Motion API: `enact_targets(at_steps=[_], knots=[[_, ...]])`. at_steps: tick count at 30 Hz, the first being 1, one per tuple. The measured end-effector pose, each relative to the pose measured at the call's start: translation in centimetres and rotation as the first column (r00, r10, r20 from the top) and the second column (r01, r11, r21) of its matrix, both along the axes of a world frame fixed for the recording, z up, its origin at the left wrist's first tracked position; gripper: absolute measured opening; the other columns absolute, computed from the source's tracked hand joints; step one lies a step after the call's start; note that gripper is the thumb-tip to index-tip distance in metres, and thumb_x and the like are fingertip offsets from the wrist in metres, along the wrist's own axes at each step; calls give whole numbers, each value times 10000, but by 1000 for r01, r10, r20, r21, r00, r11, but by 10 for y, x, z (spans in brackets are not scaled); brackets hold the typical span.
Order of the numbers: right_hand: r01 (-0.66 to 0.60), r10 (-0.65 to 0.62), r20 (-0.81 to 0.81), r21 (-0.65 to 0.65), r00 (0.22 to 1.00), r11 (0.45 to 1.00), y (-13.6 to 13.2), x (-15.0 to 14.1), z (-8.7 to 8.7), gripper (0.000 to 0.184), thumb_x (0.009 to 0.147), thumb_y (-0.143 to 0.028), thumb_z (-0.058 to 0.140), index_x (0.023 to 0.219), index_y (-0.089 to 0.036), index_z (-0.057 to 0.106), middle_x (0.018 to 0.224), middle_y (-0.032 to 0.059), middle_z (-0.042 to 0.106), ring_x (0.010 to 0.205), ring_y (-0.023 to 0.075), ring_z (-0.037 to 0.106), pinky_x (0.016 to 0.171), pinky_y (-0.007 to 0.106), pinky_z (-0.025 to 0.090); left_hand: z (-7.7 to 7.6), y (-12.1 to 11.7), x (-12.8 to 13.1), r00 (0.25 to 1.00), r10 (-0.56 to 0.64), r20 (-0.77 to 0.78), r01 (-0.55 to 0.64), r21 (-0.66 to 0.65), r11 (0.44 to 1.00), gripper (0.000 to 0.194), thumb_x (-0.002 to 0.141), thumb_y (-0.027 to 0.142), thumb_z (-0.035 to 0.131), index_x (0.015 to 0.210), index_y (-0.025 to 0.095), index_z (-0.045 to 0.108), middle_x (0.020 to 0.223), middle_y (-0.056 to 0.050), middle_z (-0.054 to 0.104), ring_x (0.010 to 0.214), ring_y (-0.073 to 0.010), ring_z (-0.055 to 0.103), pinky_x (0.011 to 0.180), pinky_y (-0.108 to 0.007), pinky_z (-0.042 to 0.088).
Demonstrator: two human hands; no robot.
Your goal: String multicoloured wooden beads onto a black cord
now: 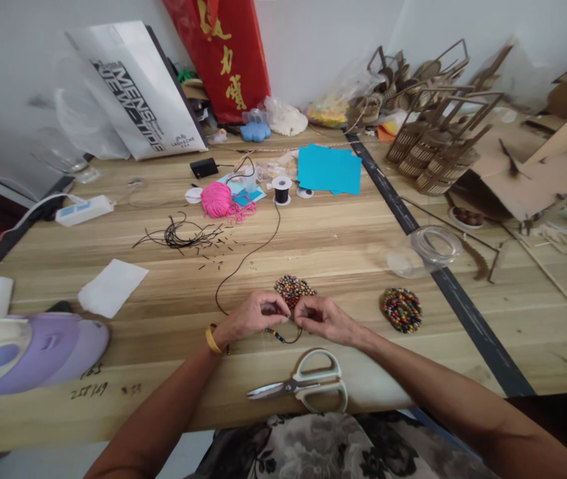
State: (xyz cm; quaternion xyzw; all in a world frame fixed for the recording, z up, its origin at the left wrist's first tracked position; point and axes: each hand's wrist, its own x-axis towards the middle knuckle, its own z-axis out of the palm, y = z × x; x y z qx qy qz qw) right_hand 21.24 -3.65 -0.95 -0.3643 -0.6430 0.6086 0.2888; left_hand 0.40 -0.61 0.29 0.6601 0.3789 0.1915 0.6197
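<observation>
My left hand (pixel 258 311) and my right hand (pixel 327 319) meet just in front of a pile of colourful beads (pixel 293 290). Each hand pinches the black cord (pixel 251 253), which runs back to a spool (pixel 281 191). A short row of strung beads (pixel 276 335) hangs below my left fingers, and the cord loops from it up to my right fingertips. Whether a single bead sits between the fingertips is too small to tell. Scissors (pixel 303 386) with cream handles lie close to me, blades pointing left.
Right of my hands is a coil of beads (pixel 402 310). Farther back lie cut black cords (pixel 178 233), pink yarn (pixel 216 199) and blue sheets (pixel 329 169). A purple-white device (pixel 38 352) stands at left, near white paper (pixel 112 287). Small wooden baskets (pixel 428 153) and cardboard (pixel 538 173) fill the right back.
</observation>
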Motion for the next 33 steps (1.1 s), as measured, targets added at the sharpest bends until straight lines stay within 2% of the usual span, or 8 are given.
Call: enact_targets(at_steps=[13, 21, 33], knots=[[5, -5, 11, 4, 1000, 1000, 0, 0, 3, 192, 834, -308, 582, 755, -137, 546, 645, -22, 476, 578, 82, 404, 509, 190, 319, 1, 0, 0, 1000, 4, 10, -4, -9, 1000, 117, 709, 204, 674, 772, 108, 652, 758, -33, 627, 677, -115, 584, 686, -245, 479], [4, -4, -14, -2, 1000, 1000, 0, 0, 0, 187, 828, -304, 587, 757, -139, 539, 647, -26, 470, 579, 85, 403, 533, 199, 325, 5, 0, 1, 1000, 0, 8, 0, 4, 1000, 113, 718, 197, 665, 781, 104, 657, 789, -44, 635, 716, -125, 588, 712, -252, 470], [9, -9, -11, -11, 1000, 1000, 0, 0, 0, 205, 832, -325, 585, 761, -137, 544, 642, -24, 472, 570, 80, 392, 501, 187, 316, 4, 0, 1, 1000, -3, 13, 2, 45, 999, 108, 723, 203, 665, 779, 112, 678, 805, -51, 644, 729, -132, 595, 710, -250, 474]])
